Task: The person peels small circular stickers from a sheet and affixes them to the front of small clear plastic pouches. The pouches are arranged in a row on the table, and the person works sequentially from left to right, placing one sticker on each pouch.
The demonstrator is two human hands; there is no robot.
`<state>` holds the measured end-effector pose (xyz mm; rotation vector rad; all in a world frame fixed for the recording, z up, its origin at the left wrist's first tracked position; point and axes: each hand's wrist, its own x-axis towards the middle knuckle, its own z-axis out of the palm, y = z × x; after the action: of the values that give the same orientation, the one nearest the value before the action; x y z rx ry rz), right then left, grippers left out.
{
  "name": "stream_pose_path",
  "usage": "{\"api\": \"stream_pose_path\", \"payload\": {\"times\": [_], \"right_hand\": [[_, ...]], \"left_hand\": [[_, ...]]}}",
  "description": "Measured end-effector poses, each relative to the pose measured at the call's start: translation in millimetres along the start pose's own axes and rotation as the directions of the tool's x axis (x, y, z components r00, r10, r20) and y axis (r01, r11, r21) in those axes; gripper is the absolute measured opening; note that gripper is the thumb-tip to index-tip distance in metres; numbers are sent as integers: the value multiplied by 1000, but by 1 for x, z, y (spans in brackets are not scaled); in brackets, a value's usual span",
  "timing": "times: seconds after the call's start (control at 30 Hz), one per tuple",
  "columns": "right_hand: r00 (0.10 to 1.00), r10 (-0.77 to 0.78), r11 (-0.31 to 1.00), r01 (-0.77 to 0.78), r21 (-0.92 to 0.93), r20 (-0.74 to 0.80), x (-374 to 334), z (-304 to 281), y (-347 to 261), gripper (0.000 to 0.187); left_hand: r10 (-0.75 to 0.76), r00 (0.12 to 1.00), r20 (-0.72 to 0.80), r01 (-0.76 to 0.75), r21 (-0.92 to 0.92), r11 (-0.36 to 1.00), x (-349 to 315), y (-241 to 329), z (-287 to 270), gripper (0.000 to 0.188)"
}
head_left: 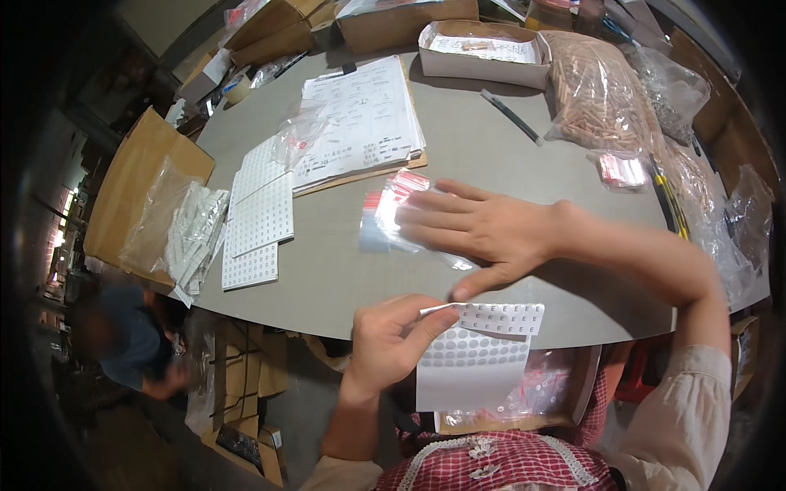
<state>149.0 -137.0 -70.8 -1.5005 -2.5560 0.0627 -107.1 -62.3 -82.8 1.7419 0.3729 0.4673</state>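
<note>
My left hand [393, 340] pinches the upper left edge of a white sticker sheet [499, 321] between thumb and fingers, at the table's near edge. The sheet is folded over at the top. Round labels fill its upper rows, grey spots show where others have come off, and its lower part is plain white. My right hand [483, 229] lies palm down with fingers stretched over a small pile of clear zip bags [378, 221] with red strips. Its palm hides part of the pile, and its thumb points toward the sheet.
More sticker sheets [259, 217] and a clipboard with papers [360, 119] lie left of the bags. A black pen [512, 117], a white box [483, 75] and a big bag of wooden dowels [598, 90] sit farther back. An open carton [565, 385] is below the near edge; a person [123, 335] is at left.
</note>
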Motion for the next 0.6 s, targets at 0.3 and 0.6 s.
{"api": "stream_pose_path", "payload": {"times": [0.3,0.6], "right_hand": [[960,275,961,-273,-52,46,-86,-32,-56,87],[845,526,817,-471,333,-95,-133,-41,-83,60]], "left_hand": [[-84,994,-75,62,-258,964,2,3,14,16],[-97,995,-21,93,-169,981,4,9,13,18]]}}
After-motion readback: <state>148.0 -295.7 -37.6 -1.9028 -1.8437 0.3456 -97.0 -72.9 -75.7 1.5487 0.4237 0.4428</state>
